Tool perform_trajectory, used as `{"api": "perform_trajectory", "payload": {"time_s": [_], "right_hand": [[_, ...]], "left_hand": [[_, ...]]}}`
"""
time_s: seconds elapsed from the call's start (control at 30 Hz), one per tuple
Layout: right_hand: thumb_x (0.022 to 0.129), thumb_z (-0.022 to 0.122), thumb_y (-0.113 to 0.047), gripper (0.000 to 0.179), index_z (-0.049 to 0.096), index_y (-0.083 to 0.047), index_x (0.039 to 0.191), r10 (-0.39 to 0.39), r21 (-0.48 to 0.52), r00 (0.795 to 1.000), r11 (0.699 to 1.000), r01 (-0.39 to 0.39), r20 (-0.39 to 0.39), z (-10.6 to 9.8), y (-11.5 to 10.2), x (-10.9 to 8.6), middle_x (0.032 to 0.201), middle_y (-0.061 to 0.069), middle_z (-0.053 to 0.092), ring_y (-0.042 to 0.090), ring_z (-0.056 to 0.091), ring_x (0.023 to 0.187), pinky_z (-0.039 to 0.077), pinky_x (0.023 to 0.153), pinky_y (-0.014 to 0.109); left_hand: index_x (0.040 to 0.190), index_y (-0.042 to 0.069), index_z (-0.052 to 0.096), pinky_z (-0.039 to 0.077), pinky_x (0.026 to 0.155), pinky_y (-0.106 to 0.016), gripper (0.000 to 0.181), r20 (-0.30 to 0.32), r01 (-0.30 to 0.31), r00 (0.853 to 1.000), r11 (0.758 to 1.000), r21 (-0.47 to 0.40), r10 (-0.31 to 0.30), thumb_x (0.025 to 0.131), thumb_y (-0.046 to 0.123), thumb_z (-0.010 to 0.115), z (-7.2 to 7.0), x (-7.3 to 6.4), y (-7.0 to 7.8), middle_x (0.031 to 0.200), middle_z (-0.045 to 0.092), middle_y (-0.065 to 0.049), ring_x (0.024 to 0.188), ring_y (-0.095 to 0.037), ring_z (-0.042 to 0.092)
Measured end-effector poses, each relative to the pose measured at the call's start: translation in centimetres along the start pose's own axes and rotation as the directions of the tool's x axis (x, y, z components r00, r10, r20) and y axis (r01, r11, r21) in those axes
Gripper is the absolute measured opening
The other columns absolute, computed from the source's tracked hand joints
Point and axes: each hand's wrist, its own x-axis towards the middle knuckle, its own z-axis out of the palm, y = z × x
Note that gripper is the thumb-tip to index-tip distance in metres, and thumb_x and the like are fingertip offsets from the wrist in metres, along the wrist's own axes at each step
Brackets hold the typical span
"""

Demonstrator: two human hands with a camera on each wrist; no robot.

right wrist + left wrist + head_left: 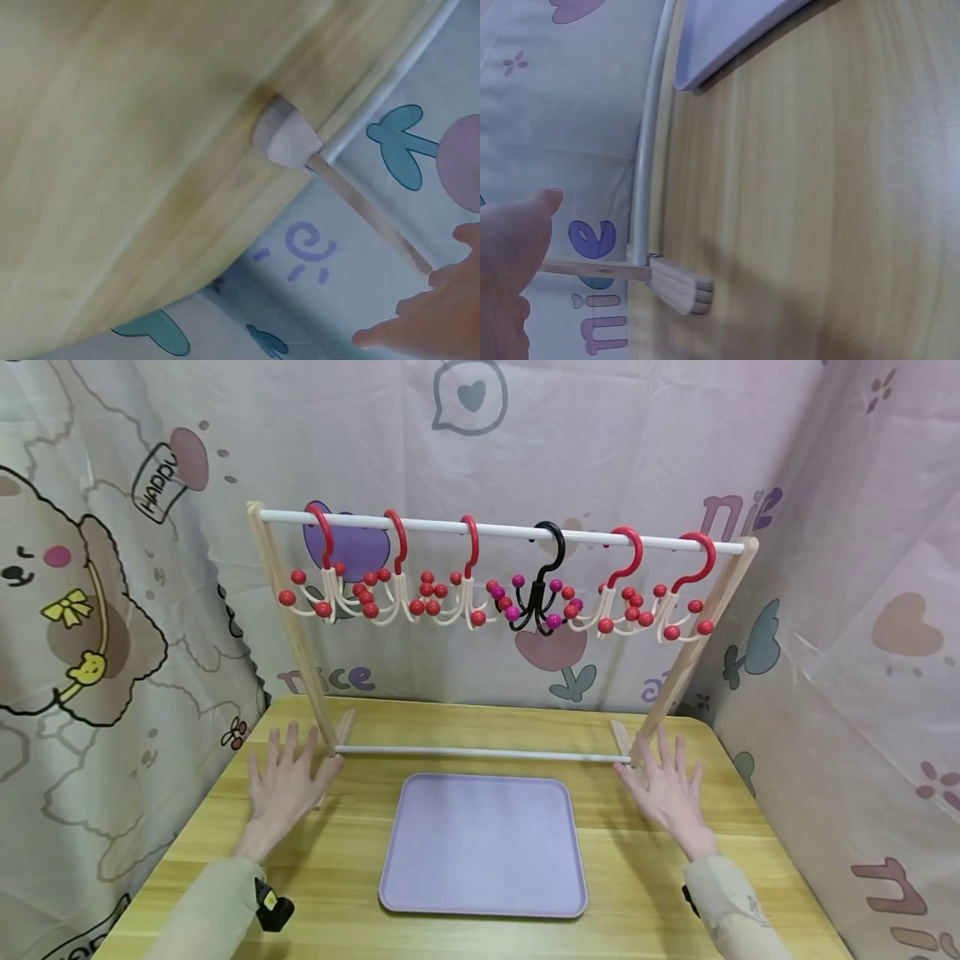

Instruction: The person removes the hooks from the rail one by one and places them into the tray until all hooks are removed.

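Observation:
My left hand (285, 789) is spread with straight fingers near the left foot of a wooden rack (300, 635); it holds nothing. On the other side my right hand (670, 789), fingers also spread, is near the rack's right foot. From the rack's white top rail (502, 530) hang several red-hooked, cream-armed hooks (397, 585) with red ball tips, and one black hook (538, 589) with magenta tips. A lilac tray (483, 847) lies flat between the hands. The left wrist view shows the left thumb (525, 232); the right wrist view shows part of the right hand's fingers (435, 307).
The rack stands toward the back of a wood-grain table (337, 893), with a white lower bar (480, 752) just behind the tray. Patterned curtains (480, 452) enclose the table at the back and both sides.

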Motion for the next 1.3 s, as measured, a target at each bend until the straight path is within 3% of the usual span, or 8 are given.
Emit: {"api": "perform_trajectory", "payload": {"time_s": [0.37, 0.6, 0.73, 0.9, 1.0, 1.1, 1.2, 1.3], "right_hand": [[0.100, 0.045, -0.058, 0.081, 0.017, -0.014, 0.162, -0.042, 0.007, 0.998, 0.999, 0.042, -0.051, -3.1, -0.3, 1.2, 0.170, 0.021, -0.002, 0.054, 0.000, 0.153, 0.004, 0.107, 0.084], [0.100, 0.049, -0.054, 0.076, 0.027, -0.011, 0.159, -0.088, -0.003, 0.983, 0.996, 0.089, -0.164, -4.2, -0.6, 1.5, 0.164, 0.028, 0.019, 0.056, 0.017, 0.148, 0.014, 0.109, 0.078], [0.099, 0.050, -0.053, 0.072, 0.035, -0.008, 0.154, -0.112, -0.014, 0.965, 0.994, 0.112, -0.236, -5.0, -1.0, 1.7, 0.158, 0.031, 0.027, 0.055, 0.025, 0.143, 0.018, 0.110, 0.076], [0.098, 0.053, -0.050, 0.068, 0.042, -0.005, 0.148, -0.123, -0.009, 0.946, 0.992, 0.127, -0.299, -6.0, -1.4, 2.1, 0.152, 0.032, 0.035, 0.055, 0.032, 0.138, 0.022, 0.109, 0.074], [0.098, 0.054, -0.048, 0.065, 0.045, -0.004, 0.146, -0.118, 0.012, 0.936, 0.991, 0.130, -0.331, -6.5, -1.6, 2.4, 0.150, 0.030, 0.038, 0.055, 0.035, 0.135, 0.024, 0.107, 0.073], [0.098, 0.056, -0.045, 0.063, 0.047, -0.003, 0.143, -0.110, 0.039, 0.925, 0.990, 0.133, -0.364, -7.0, -1.9, 2.5, 0.146, 0.029, 0.041, 0.054, 0.037, 0.132, 0.027, 0.105, 0.073], [0.097, 0.057, -0.040, 0.060, 0.048, -0.001, 0.142, -0.091, 0.079, 0.917, 0.988, 0.132, -0.389, -7.6, -2.1, 2.7, 0.144, 0.029, 0.043, 0.052, 0.039, 0.129, 0.030, 0.103, 0.071], [0.096, 0.058, -0.036, 0.059, 0.049, 0.000, 0.142, -0.060, 0.131, 0.914, 0.984, 0.122, -0.401, -8.2, -2.3, 2.9, 0.143, 0.029, 0.044, 0.051, 0.041, 0.128, 0.032, 0.100, 0.069]], "left_hand": [[0.162, 0.011, 0.012, -0.009, 0.115, -0.074, 0.090, -0.001, 0.025, 1.000, 0.999, -0.047, -0.025, 0.098, 0.070, 0.036, -2.8, 1.6, 0.6, 0.166, 0.005, -0.028, 0.154, -0.049, -0.008], [0.160, 0.006, 0.017, -0.001, 0.113, -0.078, 0.090, -0.062, 0.006, 0.998, 0.997, -0.080, -0.011, 0.098, 0.066, 0.041, -5.0, 3.1, 1.5, 0.164, 0.014, -0.031, 0.152, -0.055, 0.002], [0.160, 0.004, 0.017, 0.001, 0.112, -0.079, 0.092, -0.086, 0.021, 0.996, 0.990, -0.137, -0.033, 0.097, 0.067, 0.042, -6.7, 4.2, 2.0, 0.164, 0.017, -0.029, 0.151, -0.057, 0.005], [0.158, 0.001, 0.023, 0.002, 0.115, -0.077, 0.087, -0.116, 0.045, 0.990, 0.957, -0.288, -0.082, 0.098, 0.059, 0.048, -9.0, 5.4, 2.6, 0.163, 0.019, -0.033, 0.151, -0.057, 0.006], [0.158, -0.001, 0.019, 0.011, 0.115, -0.076, 0.088, -0.146, 0.052, 0.983, 0.935, -0.352, -0.109, 0.098, 0.054, 0.051, -10.2, 6.0, 3.0, 0.160, 0.015, -0.039, 0.148, -0.061, 0.012], [0.158, -0.002, 0.018, 0.019, 0.115, -0.073, 0.088, -0.168, 0.054, 0.976, 0.905, -0.421, -0.136, 0.098, 0.052, 0.053, -11.2, 6.4, 3.3, 0.161, 0.015, -0.039, 0.146, -0.061, 0.018], [0.157, -0.001, 0.025, 0.024, 0.117, -0.067, 0.083, -0.218, 0.040, 0.961, 0.865, -0.500, -0.171, 0.098, 0.045, 0.058, -11.8, 6.7, 3.7, 0.161, 0.026, -0.031, 0.149, -0.053, 0.024], [0.153, 0.000, 0.037, 0.027, 0.119, -0.060, 0.074, -0.290, 0.019, 0.931, 0.824, -0.566, -0.221, 0.096, 0.038, 0.063, -12.0, 7.0, 4.0, 0.158, 0.040, -0.023, 0.148, -0.044, 0.035]]}}
